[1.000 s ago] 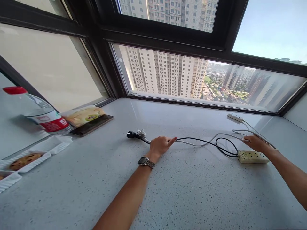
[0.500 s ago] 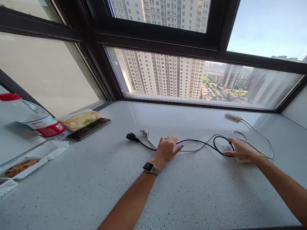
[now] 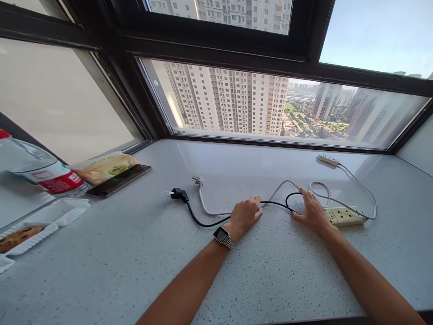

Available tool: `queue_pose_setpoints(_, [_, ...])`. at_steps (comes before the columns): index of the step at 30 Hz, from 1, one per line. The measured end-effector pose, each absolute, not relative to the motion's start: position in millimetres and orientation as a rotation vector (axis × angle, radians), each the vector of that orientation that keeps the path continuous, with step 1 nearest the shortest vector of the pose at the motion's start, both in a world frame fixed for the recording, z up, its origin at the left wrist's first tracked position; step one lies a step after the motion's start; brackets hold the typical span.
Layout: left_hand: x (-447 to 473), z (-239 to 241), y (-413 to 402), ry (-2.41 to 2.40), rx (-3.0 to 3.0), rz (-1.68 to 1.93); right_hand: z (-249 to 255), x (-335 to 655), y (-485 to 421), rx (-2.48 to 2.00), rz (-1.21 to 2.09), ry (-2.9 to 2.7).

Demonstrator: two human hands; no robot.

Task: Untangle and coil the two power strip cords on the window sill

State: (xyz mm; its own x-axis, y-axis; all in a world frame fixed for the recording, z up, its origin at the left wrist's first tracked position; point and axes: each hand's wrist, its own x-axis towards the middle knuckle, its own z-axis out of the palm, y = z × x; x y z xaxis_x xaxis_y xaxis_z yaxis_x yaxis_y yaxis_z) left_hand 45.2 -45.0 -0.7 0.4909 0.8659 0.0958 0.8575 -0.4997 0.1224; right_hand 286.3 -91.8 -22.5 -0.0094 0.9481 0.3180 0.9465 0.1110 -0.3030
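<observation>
Both hands lie on the cords in the middle of the pale speckled stone sill [image 3: 135, 271]. The left hand [image 3: 246, 213], with a square-faced metal-band wristwatch [image 3: 223, 236] on the wrist, rests palm down over the thin black power cord [image 3: 199, 221] and the grey-white cord [image 3: 211, 212]; fingers are loosely curled and flat on them, and whether they pinch either cord I cannot tell. The right hand [image 3: 311, 211] lies spread and open over the small black loop [image 3: 289, 198], touching it, closing on nothing visible.

Landmark: the cream rectangular power strip [image 3: 345, 215]. The right hand is just left of it. The black plug [image 3: 176, 194] and the grey plug [image 3: 198, 181] lie well to its left, apart from each other.

Judgement: the two cords cross under the hands, so gathering goes best one cord at a time, with the strip pinned and slack drawn gently so that neither plug drags nor the loop tightens into a knot.

Behind the strip, near the dark-framed window [image 3: 216, 58], lies a small white adapter block [image 3: 327, 159]. Far left of the strip: a dark phone [image 3: 118, 180], a yellow snack packet [image 3: 104, 166], a red-labelled clear water bottle [image 3: 40, 174], and a cookie [image 3: 15, 238] in a white tray [image 3: 67, 212]. High-rise blocks show outside.
</observation>
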Motion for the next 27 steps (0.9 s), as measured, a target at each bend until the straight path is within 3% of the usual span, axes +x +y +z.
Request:
queue_pose_setpoints(4, [42.6,3.1,-42.8,1.686,2.615,0.252,-21.7,294.0,-87.6,-1.894,0.011,-1.921])
queue_pose_setpoints(16, [-5.1,16.8,-21.0,2.191,2.417,0.898,-16.8,334.9,-84.7,-1.775,0.072,-2.133])
queue_pose_setpoints(23, [-6.6,17.6,-23.1,2.201,2.380,0.886,-29.8,431.3,-80.9,-1.900,-0.274,-1.546])
queue_pose_setpoints(27, [-2.6,19.4,-25.5,2.170,2.356,0.875,-26.7,441.0,-87.7,-2.070,-0.270,-1.410])
